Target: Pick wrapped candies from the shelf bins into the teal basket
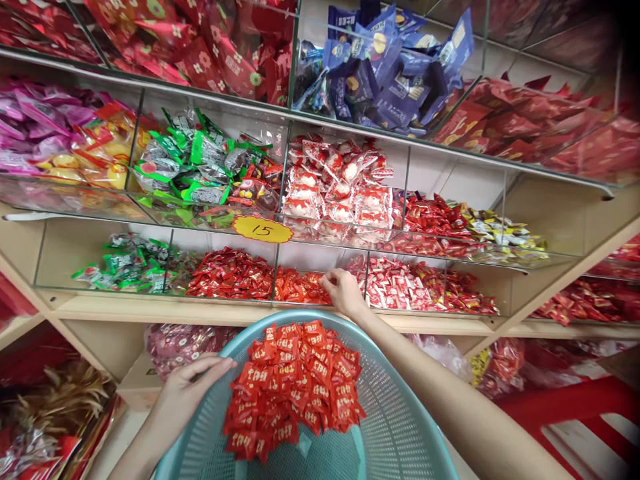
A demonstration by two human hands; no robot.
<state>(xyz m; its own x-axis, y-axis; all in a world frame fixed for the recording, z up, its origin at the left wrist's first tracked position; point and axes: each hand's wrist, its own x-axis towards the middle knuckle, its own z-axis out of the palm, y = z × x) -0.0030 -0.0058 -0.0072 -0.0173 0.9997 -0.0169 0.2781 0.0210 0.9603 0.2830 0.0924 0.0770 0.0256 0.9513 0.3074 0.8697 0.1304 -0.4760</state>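
Note:
A teal mesh basket (400, 427) sits close in front of me with a heap of small red sweet packets (295, 390) in it. My left hand (193, 383) grips the basket's left rim, fingers curled over the edge. My right hand (343, 290) reaches over the basket into a glass bin on the lowest shelf. Its fingers are bent down among the red packets in that bin (300, 287); what they hold is hidden.
Glass-fronted shelf bins hold wrapped sweets: green packets (130, 263), red ones (230, 273), red-and-white ones (415, 283), blue bags (390, 67) higher up. A yellow tag marked 15 (263, 229) hangs on a bin. A red stool (575, 413) stands at the lower right.

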